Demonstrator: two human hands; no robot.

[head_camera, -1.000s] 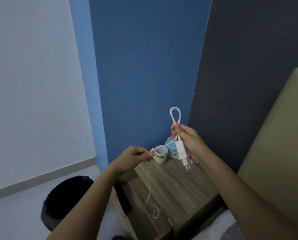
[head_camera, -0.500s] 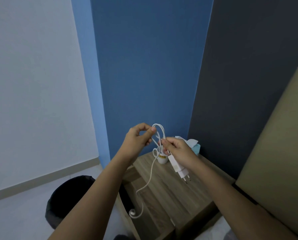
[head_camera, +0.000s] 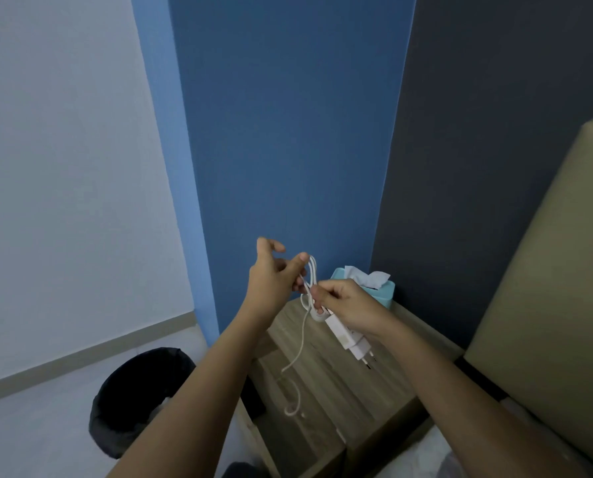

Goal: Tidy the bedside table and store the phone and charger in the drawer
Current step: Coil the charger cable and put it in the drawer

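Both hands hold a white charger above the wooden bedside table [head_camera: 326, 384]. My right hand [head_camera: 347, 301] grips the plug block [head_camera: 348, 338] together with coiled loops of its white cable [head_camera: 310, 281]. My left hand [head_camera: 271, 274] pinches the top of a cable loop, with two fingers spread. The loose cable end hangs down and curls over the tabletop. No phone is visible. The drawer front is dark and hard to make out below my left forearm.
A teal tissue box [head_camera: 374, 288] stands at the table's back corner against the dark wall. A black waste bin [head_camera: 133, 398] sits on the floor to the left. A beige headboard [head_camera: 547, 305] rises on the right.
The hands have wound more cable into loops, so the hanging tail is shorter. The view has shifted, and my hands now hide the white cup that showed earlier.
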